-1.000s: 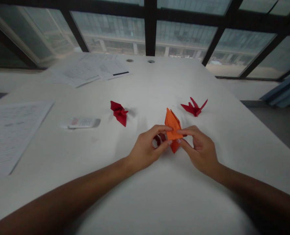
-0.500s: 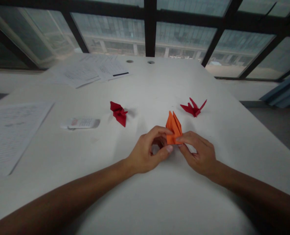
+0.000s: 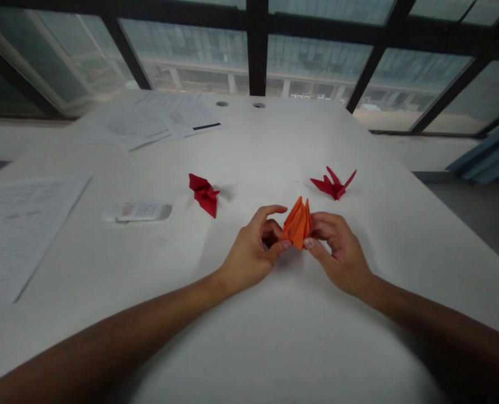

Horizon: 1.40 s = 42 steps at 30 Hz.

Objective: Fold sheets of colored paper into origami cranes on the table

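An orange folded paper (image 3: 297,224) with pointed tips upward is held between my two hands above the white table. My left hand (image 3: 255,247) grips its lower left edge with the thumb and bent fingers, the index finger lifted and curved beside it. On the other side, my right hand (image 3: 340,252) pinches the paper, thumb in front at the bottom and fingers behind the right edge. A red folded paper piece (image 3: 205,194) lies on the table to the left. Beyond my right hand rests a red paper crane (image 3: 334,184).
A white table (image 3: 266,348) spans the view. Printed sheets (image 3: 148,120) lie at the back left, another sheet (image 3: 26,224) at the left edge. A small clear-and-white packet (image 3: 140,211) lies left of the red piece. Windows (image 3: 316,67) stand behind.
The orange paper has turned in my hands and shows a different folded side. My left index finger has come off its front, and my right fingers have moved from its front to its right side.
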Tool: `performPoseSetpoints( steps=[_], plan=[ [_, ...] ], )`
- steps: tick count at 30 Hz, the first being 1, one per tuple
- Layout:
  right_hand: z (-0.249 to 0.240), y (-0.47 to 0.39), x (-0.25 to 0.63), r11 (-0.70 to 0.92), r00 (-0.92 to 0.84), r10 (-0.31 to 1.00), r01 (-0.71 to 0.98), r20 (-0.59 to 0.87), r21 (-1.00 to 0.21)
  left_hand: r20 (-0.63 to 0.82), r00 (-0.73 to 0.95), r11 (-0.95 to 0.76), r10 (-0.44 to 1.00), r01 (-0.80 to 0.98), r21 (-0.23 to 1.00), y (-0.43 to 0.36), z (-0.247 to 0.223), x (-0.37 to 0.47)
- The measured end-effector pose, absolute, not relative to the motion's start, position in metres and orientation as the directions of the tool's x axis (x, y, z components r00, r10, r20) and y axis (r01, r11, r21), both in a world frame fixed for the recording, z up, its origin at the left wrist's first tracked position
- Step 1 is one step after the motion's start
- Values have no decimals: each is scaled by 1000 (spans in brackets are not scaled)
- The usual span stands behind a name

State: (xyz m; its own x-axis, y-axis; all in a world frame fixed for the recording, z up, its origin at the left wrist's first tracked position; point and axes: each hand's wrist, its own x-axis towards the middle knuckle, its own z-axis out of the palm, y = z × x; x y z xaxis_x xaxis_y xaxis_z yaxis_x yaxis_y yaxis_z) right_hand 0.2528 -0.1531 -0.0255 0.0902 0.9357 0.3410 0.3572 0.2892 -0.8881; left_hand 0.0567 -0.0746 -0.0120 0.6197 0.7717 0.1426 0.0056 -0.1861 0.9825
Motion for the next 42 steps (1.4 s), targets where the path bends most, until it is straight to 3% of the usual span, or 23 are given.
performPoseSetpoints(
  steps=[6, 11, 15, 22, 31, 36, 42],
  plan=[
    [-19, -153, 251, 213, 81, 959, 428, 273, -878, 131, 630, -242, 765, 93, 966, -73, -14, 57],
    [-20, -150, 252, 152, 127, 969, 365, 211, -918, 154, 647, -309, 747, 133, 942, -74, -9, 57],
    [-20, -150, 251, 196, 98, 965, 344, 243, -918, 150, 642, -337, 752, 179, 924, -74, -4, 57],
    [-20, -151, 250, 200, 132, 948, 456, 289, -867, 125, 649, -316, 750, 186, 930, -73, -8, 58],
    [-27, -148, 253, 167, 150, 962, 335, 227, -927, 106, 678, -299, 727, 173, 939, -72, -7, 57],
    [-25, -148, 253, 217, 70, 968, 230, 239, -949, 89, 682, -273, 726, 167, 947, -71, -8, 57],
    [-24, -150, 252, 199, 84, 969, 289, 232, -936, 78, 685, -237, 724, 141, 961, -70, -9, 58]
  ],
)
